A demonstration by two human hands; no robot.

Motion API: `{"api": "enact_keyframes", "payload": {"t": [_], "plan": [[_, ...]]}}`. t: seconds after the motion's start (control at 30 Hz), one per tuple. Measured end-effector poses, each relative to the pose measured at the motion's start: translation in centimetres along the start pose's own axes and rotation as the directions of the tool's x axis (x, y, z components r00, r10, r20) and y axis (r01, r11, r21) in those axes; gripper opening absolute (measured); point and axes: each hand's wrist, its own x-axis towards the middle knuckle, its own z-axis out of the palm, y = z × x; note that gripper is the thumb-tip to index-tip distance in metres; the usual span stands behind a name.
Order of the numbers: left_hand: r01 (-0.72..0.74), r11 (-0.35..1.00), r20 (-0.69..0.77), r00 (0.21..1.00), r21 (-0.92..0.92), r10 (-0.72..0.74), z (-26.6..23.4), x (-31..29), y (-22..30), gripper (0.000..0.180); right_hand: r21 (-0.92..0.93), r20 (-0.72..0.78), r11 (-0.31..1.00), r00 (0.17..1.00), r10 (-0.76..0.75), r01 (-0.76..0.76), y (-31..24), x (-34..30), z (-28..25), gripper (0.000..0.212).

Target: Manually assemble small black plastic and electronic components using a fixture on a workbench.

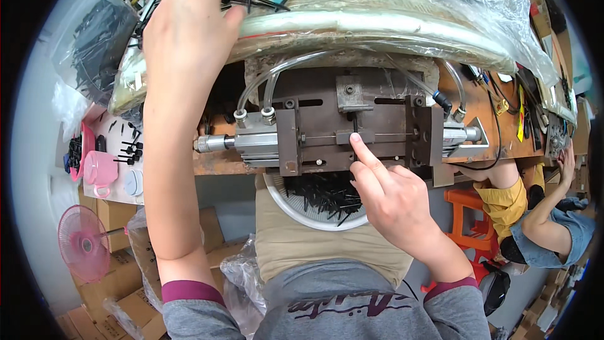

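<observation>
My left hand [192,16] is raised at the upper left, thumb and forefinger apart and curved around thin black plastic pieces [261,3] on the pile. Whether it touches one is unclear. My right hand [391,198] stretches its forefinger onto the small middle block [355,136] of a dark metal fixture [324,97]; its other fingers are loosely curled and the thumb is hidden. A slim black part stands upright in that block, just beyond the fingertip. Behind it sits a metal clamp block [350,93]. Silver air cylinders [257,140] flank the fixture.
Clear air hoses [270,91] loop above the fixture. A plastic-covered roll edge [377,23] borders the pile. Below, a white basket [277,192] of black parts rests at my lap. A pink fan [83,242] stands left; another person [547,226] sits right.
</observation>
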Motion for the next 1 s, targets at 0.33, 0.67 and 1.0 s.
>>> {"api": "enact_keyframes", "payload": {"t": [0.33, 0.67, 1.0], "plan": [[-0.127, 0.984, 0.17, 0.974, -0.129, 0.148, 2.5, 3.6, -0.3, 0.014, 0.258, 0.013, 0.966, 1.0, 0.004, -0.007, 1.6, 2.8, -4.3, 0.028], [0.062, 0.369, -0.055, 0.953, -0.927, -0.298, 1.1, 4.5, 0.0, 0.015, 0.201, -0.522, 0.972, 0.853, 0.0, 0.123, 9.9, 20.4, -6.3, 0.021], [0.269, -0.334, 0.324, 0.939, -0.903, -0.12, -1.9, -2.1, 1.7, 0.051, -0.225, -0.294, 0.971, 0.956, 0.007, -0.077, 10.4, 29.1, -2.9, 0.087]]}}
